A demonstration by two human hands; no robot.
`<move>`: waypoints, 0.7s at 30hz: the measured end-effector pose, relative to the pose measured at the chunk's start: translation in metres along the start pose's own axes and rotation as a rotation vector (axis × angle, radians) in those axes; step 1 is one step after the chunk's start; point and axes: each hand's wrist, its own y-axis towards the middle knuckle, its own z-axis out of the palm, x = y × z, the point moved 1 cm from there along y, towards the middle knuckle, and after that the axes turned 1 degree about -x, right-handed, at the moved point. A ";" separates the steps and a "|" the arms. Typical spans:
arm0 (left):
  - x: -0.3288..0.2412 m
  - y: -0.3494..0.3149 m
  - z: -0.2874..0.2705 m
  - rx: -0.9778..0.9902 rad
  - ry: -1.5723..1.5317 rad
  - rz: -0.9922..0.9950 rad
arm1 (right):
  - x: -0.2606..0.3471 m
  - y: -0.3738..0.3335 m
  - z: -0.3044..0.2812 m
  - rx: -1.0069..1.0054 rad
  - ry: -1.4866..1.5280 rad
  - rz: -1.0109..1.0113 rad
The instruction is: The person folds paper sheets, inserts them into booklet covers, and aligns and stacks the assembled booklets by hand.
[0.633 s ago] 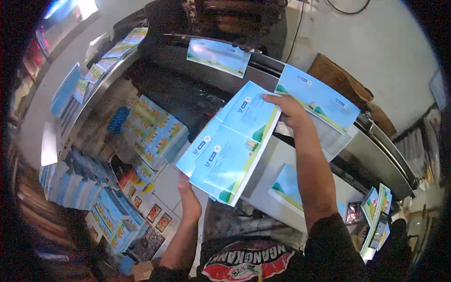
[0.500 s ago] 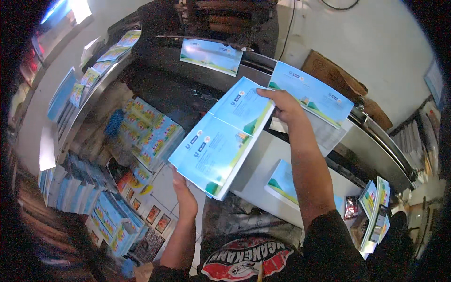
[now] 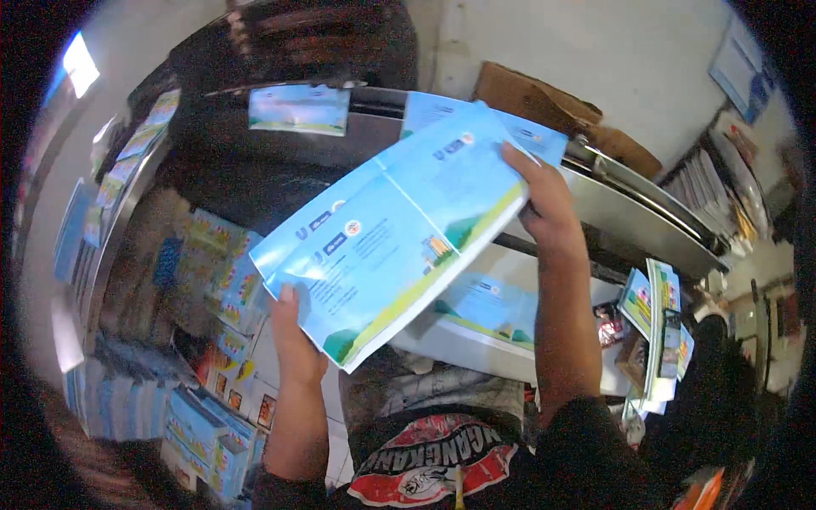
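While both hands grip the blue printed sheet (image 3: 395, 238), left hand (image 3: 293, 336) pinching its lower edge and right hand (image 3: 544, 200) its upper corner, it hangs above the counter (image 3: 476, 344). Setting it down squarely on a stack seems to call for both grips level.

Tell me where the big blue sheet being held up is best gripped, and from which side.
Probably at its two short ends, one from each side, as now: the left hand pinches the near-left edge of the blue sheet and the right hand the far-right edge. It is wide, thin and creased across the middle, so a one-sided grip would likely let it sag.
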 end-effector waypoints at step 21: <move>0.156 0.036 0.082 0.422 0.585 -0.507 | -0.107 -0.269 -0.186 -0.680 -0.660 0.006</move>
